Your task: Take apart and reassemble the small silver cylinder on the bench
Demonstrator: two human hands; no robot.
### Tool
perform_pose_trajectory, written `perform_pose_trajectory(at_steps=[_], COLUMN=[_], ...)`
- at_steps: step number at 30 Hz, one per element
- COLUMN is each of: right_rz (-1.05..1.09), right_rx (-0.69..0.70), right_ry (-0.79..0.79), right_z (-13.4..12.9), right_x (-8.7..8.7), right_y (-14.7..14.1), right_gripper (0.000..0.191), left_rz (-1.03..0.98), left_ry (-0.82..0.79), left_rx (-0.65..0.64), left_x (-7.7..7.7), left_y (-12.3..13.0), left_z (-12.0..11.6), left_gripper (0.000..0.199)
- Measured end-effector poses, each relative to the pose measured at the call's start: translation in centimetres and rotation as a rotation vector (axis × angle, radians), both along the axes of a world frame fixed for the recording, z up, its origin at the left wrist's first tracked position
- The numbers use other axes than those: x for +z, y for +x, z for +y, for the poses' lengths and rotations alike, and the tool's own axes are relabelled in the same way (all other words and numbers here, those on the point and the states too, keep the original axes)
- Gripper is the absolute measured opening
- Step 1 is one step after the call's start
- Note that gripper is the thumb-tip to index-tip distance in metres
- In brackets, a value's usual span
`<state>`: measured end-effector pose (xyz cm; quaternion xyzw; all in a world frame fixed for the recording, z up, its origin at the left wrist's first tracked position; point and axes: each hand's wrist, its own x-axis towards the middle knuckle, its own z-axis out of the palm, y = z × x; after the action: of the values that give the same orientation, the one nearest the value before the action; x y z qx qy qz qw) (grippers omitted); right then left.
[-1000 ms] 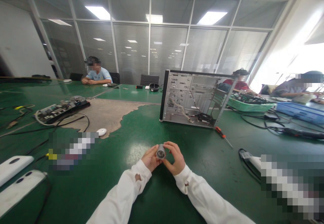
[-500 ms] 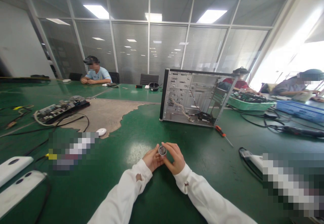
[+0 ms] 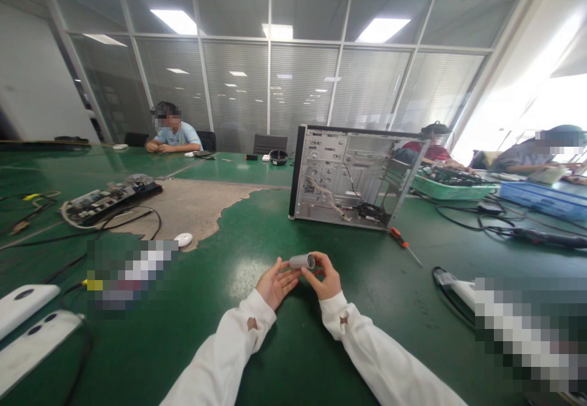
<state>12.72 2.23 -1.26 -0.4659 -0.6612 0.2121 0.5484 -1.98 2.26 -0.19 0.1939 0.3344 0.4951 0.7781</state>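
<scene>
The cylinder (image 3: 301, 262) has swung round since half a second ago: its open end faced the viewer then and now points right, and the right hand (image 3: 325, 276) has edged rightward with it. Nearest come the white sleeves (image 3: 367, 351), then the hands, raised over the desk (image 3: 389, 308). The right hand grips the cylinder's open end between thumb and fingers; the left hand (image 3: 277, 285) is spread, palm up, its fingers by the closed end (whether they bear any weight, I cannot tell). Off to the left lie two white slabs (image 3: 39, 342), and a pixelated strip lies on either side. Beyond the hands, an orange screwdriver (image 3: 398, 238) lies at the near right corner of an open PC case (image 3: 328, 149), with loose wires inside. Level with the case, to the left, a bare brown patch (image 3: 197, 201) shows on the desk, beside a board (image 3: 112, 198) crowded with parts. A green basket (image 3: 454, 192) and a blue one stand to the right. At the far side sit three people, one at left in light blue, two at right, before a glass wall (image 3: 238, 88).
</scene>
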Motion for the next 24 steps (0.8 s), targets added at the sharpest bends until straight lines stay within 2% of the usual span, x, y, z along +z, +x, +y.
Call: perform_pose_trajectory(at_steps=[6, 12, 16, 20, 22, 24], right_rz=[0.056, 0.227, 0.343, 0.312, 0.239, 0.144], right_rx=[-0.007, -0.049, 0.019, 0.018, -0.002, -0.006], right_ry=[-0.084, -0.193, -0.262, -0.3, -0.247, -0.166], right_z=[0.2, 1.3, 2.1, 2.1, 1.9, 1.5], right_x=[-0.2, -1.5, -2.3, -2.1, -1.9, -1.6], right_y=[0.0, 0.1, 0.1, 0.2, 0.2, 0.2], right_gripper=[0.033, 0.038, 0.034, 0.023, 0.017, 0.031], left_rz=[0.013, 0.068, 0.132, 0.213, 0.26, 0.291], left_ry=[0.09, 0.151, 0.172, 0.209, 0.237, 0.258], left_rx=[0.069, 0.096, 0.074, 0.055, 0.051, 0.05], left_x=[-0.3, -0.4, -0.4, -1.0, -1.4, -1.8], left_y=[-0.1, -0.1, 0.1, 0.5, 0.7, 0.7], left_z=[0.1, 0.1, 0.1, 0.3, 0.5, 0.6], left_gripper=[0.025, 0.02, 0.017, 0.021, 0.021, 0.022])
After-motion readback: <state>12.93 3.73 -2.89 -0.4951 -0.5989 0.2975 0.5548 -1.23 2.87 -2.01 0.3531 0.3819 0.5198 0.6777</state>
